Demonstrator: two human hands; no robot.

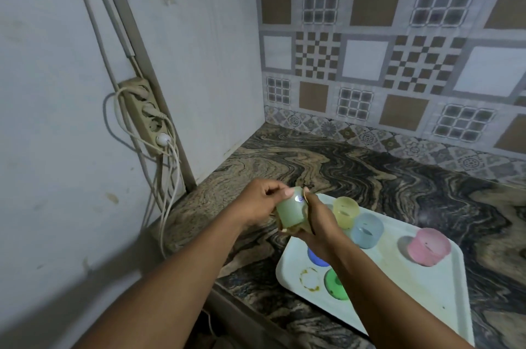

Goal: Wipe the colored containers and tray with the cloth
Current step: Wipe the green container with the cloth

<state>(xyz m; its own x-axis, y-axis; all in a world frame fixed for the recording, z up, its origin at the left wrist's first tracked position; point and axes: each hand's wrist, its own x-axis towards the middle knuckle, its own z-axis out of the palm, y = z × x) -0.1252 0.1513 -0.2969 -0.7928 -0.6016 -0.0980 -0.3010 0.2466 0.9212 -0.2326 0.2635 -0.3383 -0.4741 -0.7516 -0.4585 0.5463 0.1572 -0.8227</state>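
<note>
A: How far along is the wiping?

B: Early to middle, I'd judge. At the near end of the white tray (398,291) a brownish ring stain (309,279) shows, so the tray is not yet wiped. A green container (336,287) and a dark blue container (316,257) stand just beside it.

A: And the hands?

B: Above the tray's left corner, the left hand (257,203) curls round a pale green container (289,212), lifted clear. The right hand (320,223) grips the beige cloth (306,215) and presses it against the cup's side and base.

A: The rest?

B: Farther along the tray stand a light blue container (367,230), touching a yellow container (345,210), and a pink container (428,246) well apart. All look translucent and matte; I cannot tell which are already clean
</note>
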